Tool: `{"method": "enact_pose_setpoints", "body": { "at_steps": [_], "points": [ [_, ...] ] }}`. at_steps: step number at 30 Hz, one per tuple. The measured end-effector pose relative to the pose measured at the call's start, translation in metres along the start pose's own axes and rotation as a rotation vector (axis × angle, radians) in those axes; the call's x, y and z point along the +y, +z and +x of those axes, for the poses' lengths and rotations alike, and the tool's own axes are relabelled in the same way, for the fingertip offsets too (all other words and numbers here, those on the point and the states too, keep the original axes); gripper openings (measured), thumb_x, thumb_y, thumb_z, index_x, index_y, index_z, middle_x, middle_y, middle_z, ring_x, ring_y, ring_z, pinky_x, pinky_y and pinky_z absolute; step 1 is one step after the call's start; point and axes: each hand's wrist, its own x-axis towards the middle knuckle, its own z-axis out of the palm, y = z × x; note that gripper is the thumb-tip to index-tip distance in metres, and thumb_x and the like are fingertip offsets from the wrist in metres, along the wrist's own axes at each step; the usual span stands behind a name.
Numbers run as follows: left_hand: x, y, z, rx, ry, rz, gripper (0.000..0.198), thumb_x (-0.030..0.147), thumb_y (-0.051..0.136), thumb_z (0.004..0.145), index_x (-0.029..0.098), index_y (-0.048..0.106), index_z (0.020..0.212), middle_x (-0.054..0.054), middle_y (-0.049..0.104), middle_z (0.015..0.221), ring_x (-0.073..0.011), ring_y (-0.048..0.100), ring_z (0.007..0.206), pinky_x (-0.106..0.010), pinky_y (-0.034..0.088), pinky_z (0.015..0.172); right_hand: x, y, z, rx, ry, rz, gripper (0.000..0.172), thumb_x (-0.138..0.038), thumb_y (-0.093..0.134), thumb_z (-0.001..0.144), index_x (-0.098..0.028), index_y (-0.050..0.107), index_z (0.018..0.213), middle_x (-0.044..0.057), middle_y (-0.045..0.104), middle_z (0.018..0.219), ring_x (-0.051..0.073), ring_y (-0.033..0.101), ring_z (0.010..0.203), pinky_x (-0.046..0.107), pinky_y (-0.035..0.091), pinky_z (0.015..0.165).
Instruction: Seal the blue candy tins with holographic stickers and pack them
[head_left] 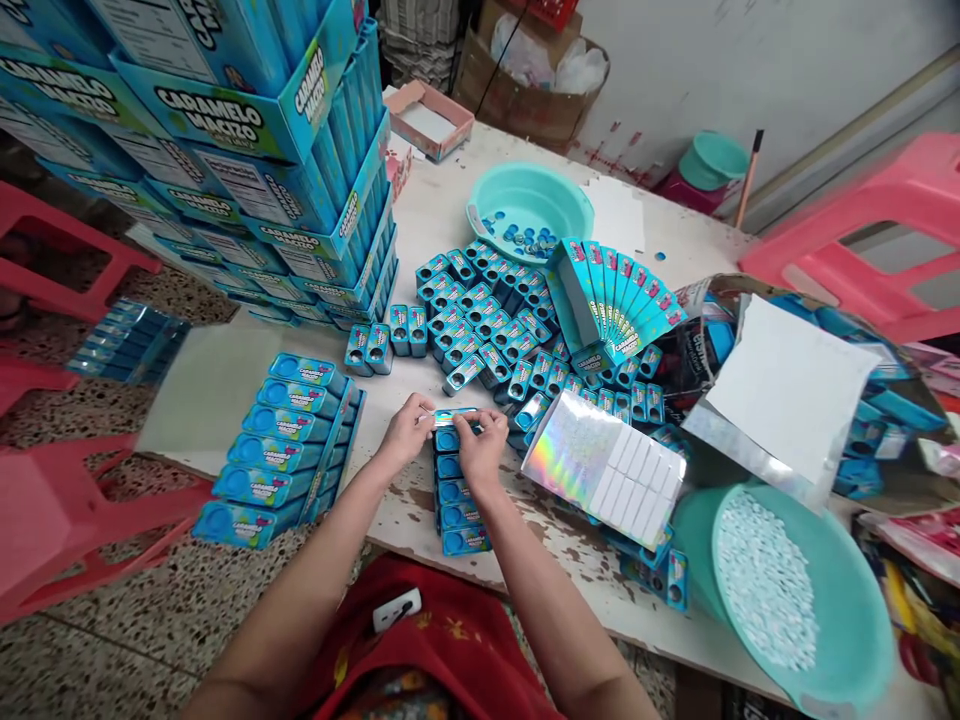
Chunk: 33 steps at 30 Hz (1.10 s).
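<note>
We have both hands at the near edge of the table, pinched on one small blue box (455, 416): the left hand (405, 432) grips its left end and the right hand (482, 447) its right end, fingers curled close around it. It sits at the far end of a short row of boxes (457, 490) running toward us from that spot.

By our judgement the work is partly through. A filled display tray (281, 450) lies at the near left edge, and tall stacks of finished cartons (247, 150) crowd the far left corner. Much is left: a heap of loose boxes (487, 320) covers the middle of the table, with a fanned set of flat cartons (622, 300) just beyond it.

The table (442, 210) is white, its paint chipped near our edge. A holographic sticker sheet (600, 460) lies right of our hands, a teal basin of white pellets (795, 590) at the near right corner, another teal basin (529, 210) at the far side. Pink plastic stools (885, 230) stand around on a speckled floor, with a pale wall behind.
</note>
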Motion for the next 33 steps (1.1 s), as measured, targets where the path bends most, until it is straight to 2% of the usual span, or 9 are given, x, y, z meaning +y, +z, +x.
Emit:
{"method": "enact_pose_setpoints", "body": {
  "at_steps": [4,8,12,23,26,30,33],
  "points": [
    [-0.001,0.002,0.003,0.045,0.019,0.197,0.008,0.023,0.047,0.077,0.022,0.046,0.084,0.004,0.053,0.065,-0.0130,0.053,0.059,-0.024,0.040,0.059,0.003,0.004,0.004,0.006,0.007,0.020,0.016,-0.032,0.062,0.075,-0.018,0.069,0.073,0.007,0.048,0.093,0.022,0.046,0.095,0.034,0.035,0.088],
    [0.007,0.001,0.001,0.049,0.025,0.349,0.008,0.022,0.045,0.079,0.022,0.047,0.087,0.003,0.055,0.065,-0.0158,0.055,0.063,-0.025,0.038,0.060,0.004,0.006,0.005,0.012,0.011,-0.003,0.014,-0.030,0.065,0.073,-0.017,0.069,0.072,0.008,0.048,0.093,0.022,0.046,0.094,0.034,0.035,0.089],
    [0.016,0.001,-0.003,0.096,0.006,0.434,0.009,0.021,0.047,0.078,0.023,0.048,0.086,0.002,0.058,0.067,-0.0168,0.057,0.067,-0.025,0.036,0.060,0.005,0.005,0.008,-0.012,0.043,0.034,0.012,-0.028,0.066,0.071,-0.016,0.069,0.070,0.007,0.048,0.091,0.021,0.046,0.093,0.033,0.035,0.088],
    [0.020,0.003,-0.004,0.188,-0.035,0.553,0.012,0.028,0.061,0.072,0.022,0.050,0.070,0.003,0.059,0.057,-0.0140,0.054,0.052,-0.023,0.030,0.052,0.004,0.001,0.014,-0.108,0.052,0.048,0.012,-0.029,0.066,0.071,-0.017,0.069,0.069,0.008,0.051,0.095,0.023,0.046,0.098,0.037,0.033,0.092],
    [0.019,0.003,0.000,0.172,-0.087,0.474,0.013,0.027,0.063,0.070,0.022,0.052,0.068,0.004,0.058,0.054,-0.0119,0.053,0.047,-0.022,0.031,0.049,0.005,0.001,0.014,-0.106,0.045,0.049,0.014,-0.030,0.065,0.071,-0.017,0.069,0.069,0.008,0.051,0.096,0.023,0.046,0.097,0.037,0.033,0.091],
    [0.015,0.001,0.007,0.116,-0.215,0.240,0.013,0.024,0.063,0.066,0.019,0.052,0.067,0.006,0.055,0.052,-0.0105,0.054,0.042,-0.020,0.036,0.045,0.007,0.002,0.013,-0.099,0.033,0.033,0.013,-0.029,0.064,0.072,-0.017,0.068,0.070,0.008,0.051,0.097,0.023,0.046,0.098,0.037,0.034,0.092],
    [0.011,-0.001,0.011,0.064,-0.230,0.064,0.017,0.024,0.065,0.063,0.018,0.050,0.069,0.006,0.053,0.050,-0.0113,0.054,0.043,-0.021,0.039,0.045,0.009,0.004,0.013,-0.087,0.024,0.015,0.011,-0.027,0.064,0.072,-0.017,0.068,0.070,0.008,0.050,0.098,0.023,0.046,0.099,0.037,0.033,0.093]
  ]
}}
